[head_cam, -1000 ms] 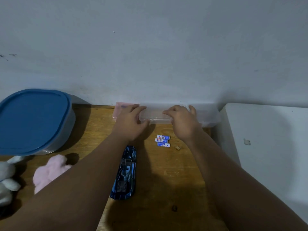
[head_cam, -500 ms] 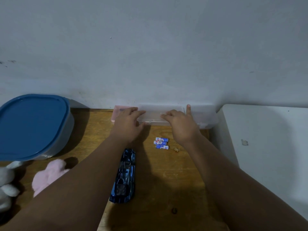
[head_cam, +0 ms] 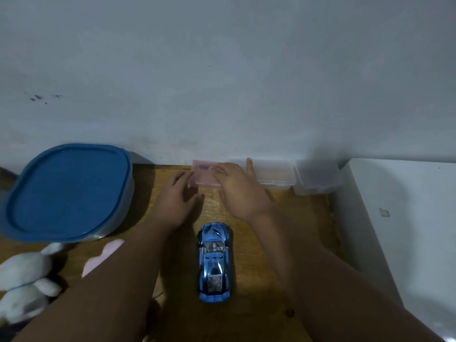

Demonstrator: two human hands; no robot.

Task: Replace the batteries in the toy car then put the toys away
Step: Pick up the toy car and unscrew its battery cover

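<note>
Attention has been shifted leftward to the pink box [head_cam: 203, 175], gripped by the right hand [head_cam: 237, 191], touched by the relaxed left hand [head_cam: 176, 201] (batteries hidden, swap not begun); the toy car [head_cam: 214, 261] is left between the forearms.

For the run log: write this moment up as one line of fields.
right hand: grips pink case by wall | left hand: open at its left edge | toy car: on wooden table, untouched

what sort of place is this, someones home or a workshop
Most likely a home, perhaps a child's room or play corner: a toy car and plush toys lie on a small wooden table against a plain painted wall, beside a blue-lidded tub and a pink box.
</note>
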